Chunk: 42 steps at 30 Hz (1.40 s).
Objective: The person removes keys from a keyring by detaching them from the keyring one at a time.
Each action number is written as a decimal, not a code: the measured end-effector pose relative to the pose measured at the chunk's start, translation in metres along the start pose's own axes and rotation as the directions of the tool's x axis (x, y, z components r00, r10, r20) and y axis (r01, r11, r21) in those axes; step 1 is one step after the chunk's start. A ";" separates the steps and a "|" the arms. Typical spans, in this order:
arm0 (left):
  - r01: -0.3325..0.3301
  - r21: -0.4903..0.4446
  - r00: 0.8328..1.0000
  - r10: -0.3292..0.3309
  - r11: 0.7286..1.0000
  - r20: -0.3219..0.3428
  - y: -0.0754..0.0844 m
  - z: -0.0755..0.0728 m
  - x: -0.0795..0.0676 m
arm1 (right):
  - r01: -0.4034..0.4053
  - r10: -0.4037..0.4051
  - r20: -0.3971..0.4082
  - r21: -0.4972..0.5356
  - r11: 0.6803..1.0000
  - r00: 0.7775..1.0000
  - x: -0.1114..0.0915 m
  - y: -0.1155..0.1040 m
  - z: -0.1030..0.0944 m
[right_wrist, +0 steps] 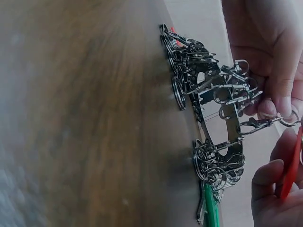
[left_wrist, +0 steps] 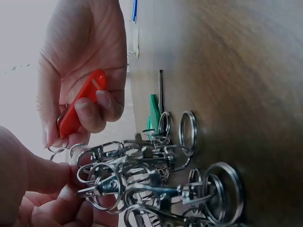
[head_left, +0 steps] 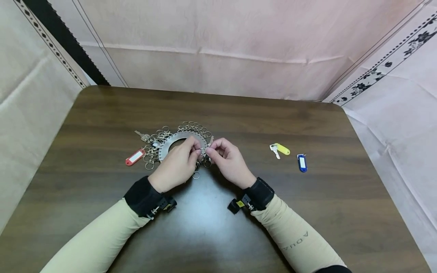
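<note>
A flat grey key-holder ring (head_left: 165,147), fringed with small metal clasps and split rings, lies on the table. Over its right side, my left hand (head_left: 177,165) pinches a small split ring (right_wrist: 289,120) hanging from one of the clasps (right_wrist: 258,125). Opposite it, my right hand (head_left: 232,163) holds a red key tag (left_wrist: 83,104) in curled fingers, its thumb and forefinger at that split ring. The tag's own small ring touches the pinched one in the left wrist view. A green key tag (left_wrist: 154,113) and a metal key show among the clasps.
Left of the holder lie another red key tag (head_left: 135,157) with a white label and a key (head_left: 142,135). To the right on the brown table (head_left: 211,242) are a yellow tag (head_left: 283,149) with a key (head_left: 274,150), and a blue tag (head_left: 302,163). Pale cloth (head_left: 218,68) hangs behind.
</note>
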<state>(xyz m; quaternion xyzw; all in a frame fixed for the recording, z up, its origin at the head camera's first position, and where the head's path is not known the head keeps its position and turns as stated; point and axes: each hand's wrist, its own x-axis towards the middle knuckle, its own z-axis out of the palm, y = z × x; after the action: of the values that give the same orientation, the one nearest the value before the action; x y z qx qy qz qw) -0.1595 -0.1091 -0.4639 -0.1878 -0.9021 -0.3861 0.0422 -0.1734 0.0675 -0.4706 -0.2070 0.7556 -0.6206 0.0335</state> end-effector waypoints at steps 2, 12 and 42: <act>-0.021 -0.002 1.000 0.021 1.000 -0.019 -0.001 0.001 0.000 | 0.013 -0.013 -0.002 -0.015 1.000 1.000 -0.001 -0.003 0.000; -0.073 -0.026 0.991 0.070 0.997 -0.110 0.002 0.004 0.003 | 0.036 -0.035 -0.024 0.011 0.999 0.999 0.003 0.021 -0.002; -0.121 -0.038 0.986 0.116 0.992 -0.121 0.002 0.003 -0.002 | -0.032 0.032 -0.006 0.024 0.999 0.999 -0.004 -0.006 0.000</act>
<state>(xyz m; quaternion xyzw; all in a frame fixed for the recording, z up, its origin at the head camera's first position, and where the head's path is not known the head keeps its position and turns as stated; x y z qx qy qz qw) -0.1562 -0.1061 -0.4649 -0.2188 -0.8763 -0.4138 0.1145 -0.1684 0.0678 -0.4656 -0.1925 0.7515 -0.6295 0.0435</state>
